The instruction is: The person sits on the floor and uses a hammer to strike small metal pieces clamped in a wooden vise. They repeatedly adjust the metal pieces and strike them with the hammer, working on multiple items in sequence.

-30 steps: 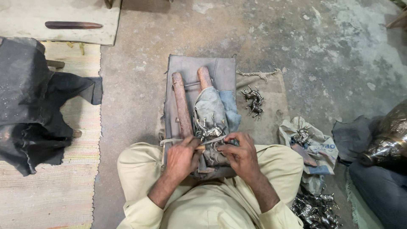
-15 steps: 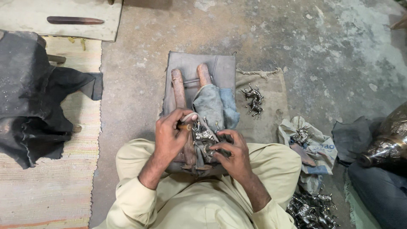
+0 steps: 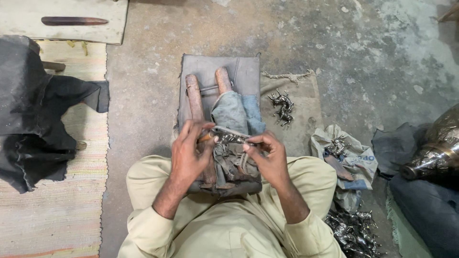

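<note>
**Both hands on a small metal figurine over the lap**

Left hand (image 3: 189, 155) fingers curled and closed round the near end of a thin tool (image 3: 224, 132), wooden-looking handle end at the fingertips. Right hand (image 3: 267, 160) pinched shut on a small silver metal figurine (image 3: 234, 139), thumb and forefinger on its right end. Tool blade lies touching the figurine's top. Figurine sits between the two hands, above a bunched grey rag (image 3: 232, 160) draped over the lap.

Both forearms come up from the bottom edge, wrists bent inward, elbows out, cream sleeves (image 3: 143, 234) pushed to mid-forearm.

Just beyond the grip: two wooden posts (image 3: 193, 95) on a grey padded block (image 3: 244, 71), blue-grey cloth (image 3: 234, 112) wrapped on the right post. Bare concrete floor (image 3: 334, 43) open ahead and to the upper right; room there.

Right of the grip: burlap piece with two small silver figurines (image 3: 282, 107) on it. Further right, crumpled white paper wrapper (image 3: 356, 160) with blue print, a figurine lying on it. Down right, a heap of silver figurines (image 3: 354, 231) beside the knee. Far right edge, a large shiny metal vessel (image 3: 437, 150) on dark cloth.

Left of the grip: striped woven mat (image 3: 52, 215), black cloth heap (image 3: 33, 110) on it. Far upper left, pale board (image 3: 28, 14) with a dark wooden stick (image 3: 74, 21).
</note>
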{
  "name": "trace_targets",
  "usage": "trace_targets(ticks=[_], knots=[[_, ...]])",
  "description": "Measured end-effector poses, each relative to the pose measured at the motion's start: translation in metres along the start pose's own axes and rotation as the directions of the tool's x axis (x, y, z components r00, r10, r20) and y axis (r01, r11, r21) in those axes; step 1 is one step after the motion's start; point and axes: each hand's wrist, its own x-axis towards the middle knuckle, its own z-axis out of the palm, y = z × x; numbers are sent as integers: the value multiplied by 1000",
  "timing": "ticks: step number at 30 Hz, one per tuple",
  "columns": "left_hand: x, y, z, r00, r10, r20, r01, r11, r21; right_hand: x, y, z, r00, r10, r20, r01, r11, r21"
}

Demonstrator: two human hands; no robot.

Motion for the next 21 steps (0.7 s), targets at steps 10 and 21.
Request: trace_targets(ticks=[10,21], knots=[[-57,6,73,938,-11,345,0,999,32,31,26,-27,933,292,210,-355,835,420],[-63,32,63,822,172,543,-187,982,-28,13,-13,-33,871,-183,456,238,969,-66]])
